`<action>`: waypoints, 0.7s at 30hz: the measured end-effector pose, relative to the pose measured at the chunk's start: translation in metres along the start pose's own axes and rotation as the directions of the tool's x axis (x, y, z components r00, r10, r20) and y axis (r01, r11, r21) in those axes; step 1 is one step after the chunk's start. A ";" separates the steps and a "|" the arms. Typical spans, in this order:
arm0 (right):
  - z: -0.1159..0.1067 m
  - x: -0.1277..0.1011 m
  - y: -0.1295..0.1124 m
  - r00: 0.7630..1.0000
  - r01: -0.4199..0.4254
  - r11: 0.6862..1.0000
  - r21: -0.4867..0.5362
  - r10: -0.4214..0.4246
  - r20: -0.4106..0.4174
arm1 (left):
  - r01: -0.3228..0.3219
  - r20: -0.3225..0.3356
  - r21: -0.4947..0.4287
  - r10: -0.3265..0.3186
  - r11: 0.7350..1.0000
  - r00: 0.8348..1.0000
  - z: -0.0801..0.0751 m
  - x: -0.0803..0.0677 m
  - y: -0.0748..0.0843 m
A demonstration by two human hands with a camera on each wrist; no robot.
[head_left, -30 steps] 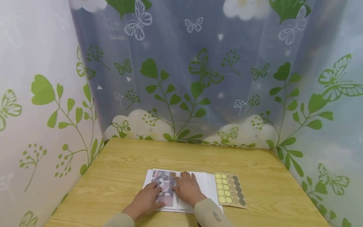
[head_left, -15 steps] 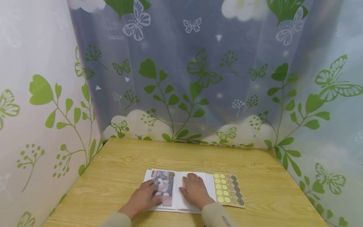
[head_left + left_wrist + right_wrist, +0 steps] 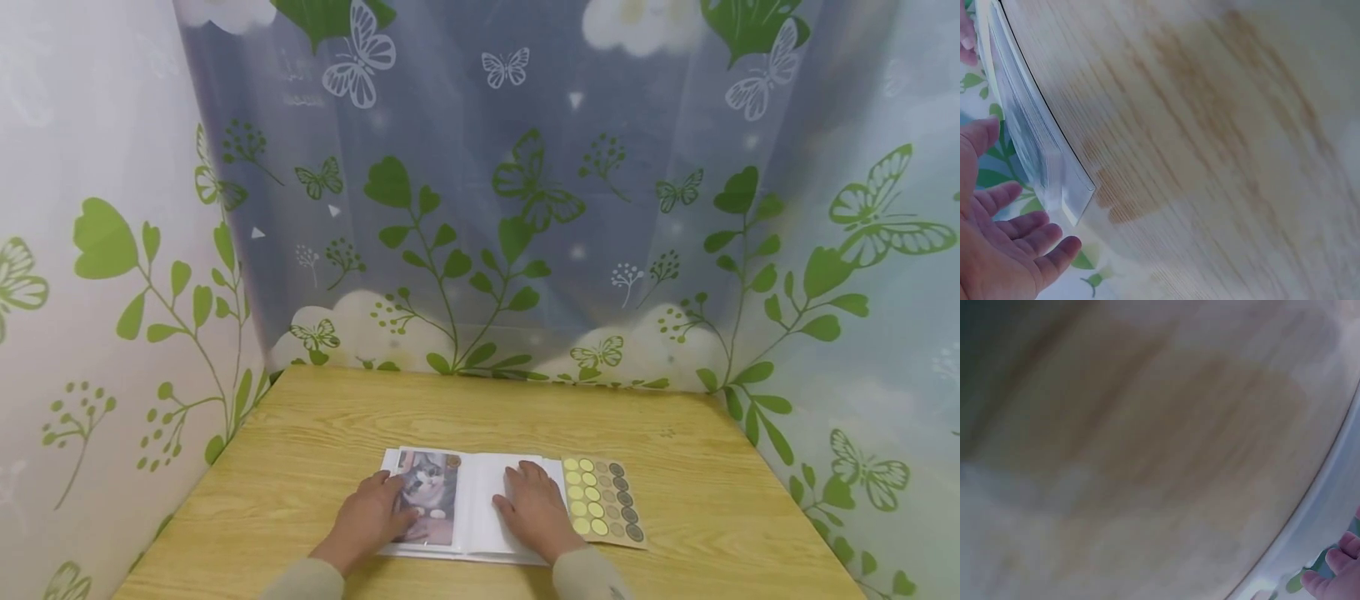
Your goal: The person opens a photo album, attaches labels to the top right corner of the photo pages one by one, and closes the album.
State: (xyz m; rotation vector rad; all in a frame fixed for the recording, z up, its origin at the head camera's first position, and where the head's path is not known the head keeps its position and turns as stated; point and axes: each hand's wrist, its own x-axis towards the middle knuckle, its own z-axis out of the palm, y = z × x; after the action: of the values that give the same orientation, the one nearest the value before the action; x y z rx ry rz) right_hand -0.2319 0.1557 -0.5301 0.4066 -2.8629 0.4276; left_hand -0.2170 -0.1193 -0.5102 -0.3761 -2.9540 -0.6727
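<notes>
An open photo album (image 3: pixel 476 492) with white sleeve pages lies on the wooden table (image 3: pixel 480 417). A cat photo (image 3: pixel 427 496) sits in its left page. My left hand (image 3: pixel 369 518) rests flat on the left page, fingers straight, partly over the photo. My right hand (image 3: pixel 537 512) lies flat on the blank right page. In the left wrist view the left hand (image 3: pixel 1007 250) shows an open palm beside the album's edge (image 3: pixel 1041 156). The right wrist view is blurred; only fingertips (image 3: pixel 1335 572) show at its lower right corner.
A brown sheet of round yellow, tan and dark stickers (image 3: pixel 602 500) lies just right of the album, beside my right hand. Curtains printed with green leaves and butterflies (image 3: pixel 525 208) close in the table at the back and both sides.
My right hand has slid rightward from the album's middle across the right page. My left hand has drawn slightly left, uncovering more of the cat photo.
</notes>
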 end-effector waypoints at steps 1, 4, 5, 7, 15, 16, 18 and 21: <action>0.000 -0.001 0.003 1.000 -0.013 1.000 0.006 0.013 -0.001 | 0.013 -0.002 0.003 -0.013 1.000 1.000 0.000 0.000 0.000; -0.001 -0.005 0.011 0.999 -0.052 0.998 0.022 0.052 0.000 | 0.038 -0.012 0.013 -0.038 0.999 0.999 0.000 0.002 -0.002; -0.001 -0.006 0.013 0.998 -0.067 0.997 0.028 0.067 0.005 | 0.039 -0.017 0.016 -0.039 0.999 0.999 0.000 0.002 -0.003; -0.003 -0.008 0.018 0.996 -0.094 0.994 0.047 0.093 0.017 | 0.041 -0.025 0.021 -0.041 0.999 0.999 0.001 0.003 -0.004; -0.010 -0.015 0.035 0.981 -0.179 0.981 0.068 0.174 0.081 | 0.047 -0.032 0.032 -0.046 0.998 0.998 -0.002 0.003 -0.005; -0.012 -0.017 0.037 0.980 -0.185 0.980 0.067 0.179 0.087 | 0.048 -0.032 0.031 -0.047 0.998 0.998 -0.002 0.003 -0.005; -0.016 -0.020 0.043 0.975 -0.203 0.977 0.063 0.196 0.100 | 0.056 -0.032 0.028 -0.055 0.998 0.998 -0.002 0.003 -0.006; -0.022 -0.024 0.052 0.973 -0.215 0.975 0.054 0.209 0.098 | 0.070 -0.030 0.026 -0.069 0.997 0.997 -0.002 0.003 -0.008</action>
State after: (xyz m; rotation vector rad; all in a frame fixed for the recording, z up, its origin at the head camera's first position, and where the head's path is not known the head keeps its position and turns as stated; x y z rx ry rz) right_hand -0.2213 0.2160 -0.5292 0.1330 -3.0007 0.5531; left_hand -0.2218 -0.1264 -0.5110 -0.2599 -2.9576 -0.6389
